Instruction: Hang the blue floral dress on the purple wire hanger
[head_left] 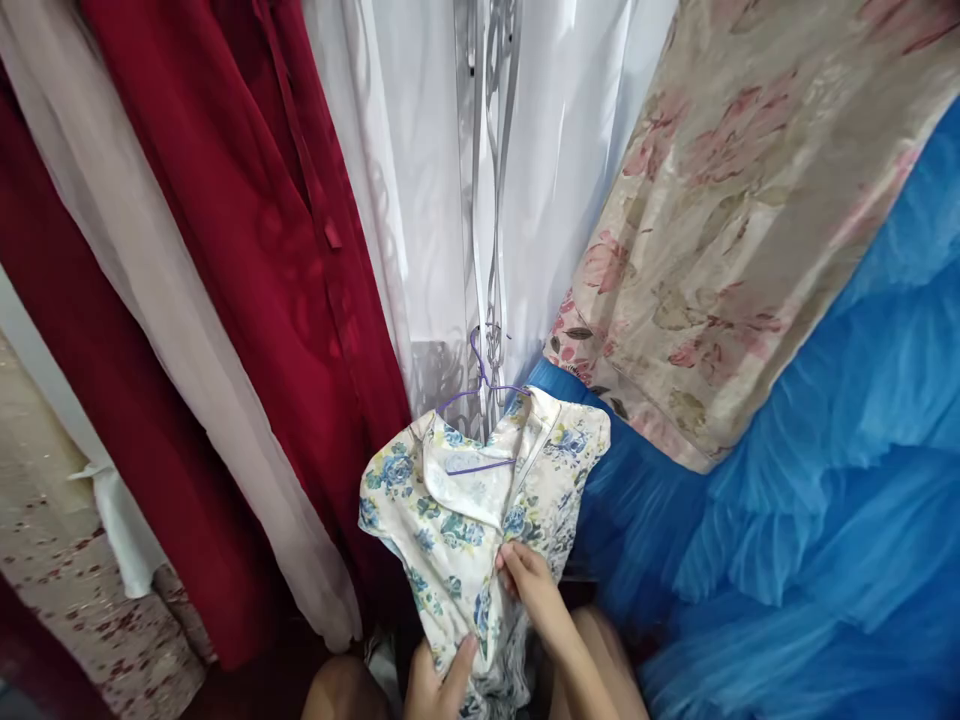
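A white dress with blue and green flowers hangs in front of me on a thin purple hanger. Its neck opening spreads wide and shows a bar of the hanger inside. My right hand pinches the front edge of the dress below the neckline, thumb and fingers together. Lower down, my left hand grips the cloth near the bottom of the view, its thumb lying over the fabric. Part of the left hand is cut off by the frame's lower edge.
Dark red garments and a pale pink one hang at the left. White cloth with long ribbons hangs behind the hanger. To the right are a beige floral garment and blue ruffled tulle.
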